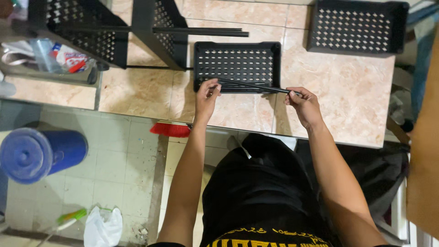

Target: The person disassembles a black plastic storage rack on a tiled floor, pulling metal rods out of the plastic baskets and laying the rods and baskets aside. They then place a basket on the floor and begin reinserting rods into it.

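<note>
Both hands, left and right, grip a thin black rod over one basket on the counter. Rack looks partly assembled; another basket lies loose.

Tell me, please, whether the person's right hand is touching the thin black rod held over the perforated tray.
Touching: the head view shows the right hand with fingers pinched around one end of the thin black rod.
</note>
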Tool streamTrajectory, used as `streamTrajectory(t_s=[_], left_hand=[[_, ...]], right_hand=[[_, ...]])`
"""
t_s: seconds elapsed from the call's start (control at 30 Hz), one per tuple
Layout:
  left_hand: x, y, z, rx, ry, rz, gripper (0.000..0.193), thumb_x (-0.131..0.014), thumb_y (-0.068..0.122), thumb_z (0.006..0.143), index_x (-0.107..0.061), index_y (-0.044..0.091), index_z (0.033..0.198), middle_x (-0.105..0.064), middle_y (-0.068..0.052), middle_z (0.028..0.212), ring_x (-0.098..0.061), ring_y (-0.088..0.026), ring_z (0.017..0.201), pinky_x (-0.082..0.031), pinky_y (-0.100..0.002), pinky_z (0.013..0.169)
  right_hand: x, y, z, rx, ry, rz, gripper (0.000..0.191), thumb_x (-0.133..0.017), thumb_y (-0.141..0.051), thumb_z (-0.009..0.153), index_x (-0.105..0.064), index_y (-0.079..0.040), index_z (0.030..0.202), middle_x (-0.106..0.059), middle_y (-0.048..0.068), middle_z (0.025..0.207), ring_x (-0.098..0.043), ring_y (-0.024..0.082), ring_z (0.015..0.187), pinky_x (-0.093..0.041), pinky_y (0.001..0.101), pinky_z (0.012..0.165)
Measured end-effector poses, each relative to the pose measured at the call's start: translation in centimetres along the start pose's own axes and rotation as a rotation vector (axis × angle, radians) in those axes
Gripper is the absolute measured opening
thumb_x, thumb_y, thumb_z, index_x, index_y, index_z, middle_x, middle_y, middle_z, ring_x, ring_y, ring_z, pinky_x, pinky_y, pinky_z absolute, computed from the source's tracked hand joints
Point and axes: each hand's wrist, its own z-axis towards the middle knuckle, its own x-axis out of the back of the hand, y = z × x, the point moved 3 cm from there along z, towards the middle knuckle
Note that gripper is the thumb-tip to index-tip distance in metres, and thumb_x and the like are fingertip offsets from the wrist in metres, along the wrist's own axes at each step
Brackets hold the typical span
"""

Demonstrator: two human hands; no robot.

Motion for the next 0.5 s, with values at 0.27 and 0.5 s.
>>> streamTrajectory(t_s=[0.27,0.5], left_hand=[[-6.3,-0.3,-0.6,0.018,-0.113,-0.044,0.036,-0.067,0.015,0.101,-0.062,0.0,0.132,-0.073,-0.008,0.107,-0.064,-0.009,0.082,-0.054,-0.024,0.078],[-12.1,1.1,-1.9,-0.055,-0.197,0.044,0.028,-0.067,0.016,0.101,-0.07,0.001,0.124,-0.072,-0.005,0.102,-0.062,-0.009,0.079,-0.052,-0.023,0.074]], right_hand=[[5.0,-1.4,-4.3,0.009,0.102,0.089,0.017,-0.06,-0.003,0.102,-0.068,0.003,0.116,-0.07,0.009,0.089,-0.066,0.018,0.081,-0.054,0.0323,0.084],[9.1,-2.3,-8.2,-0.002,0.158,0.109,0.017,-0.061,-0.003,0.102,-0.069,0.004,0.114,-0.069,0.009,0.088,-0.066,0.018,0.08,-0.055,0.0321,0.082]])
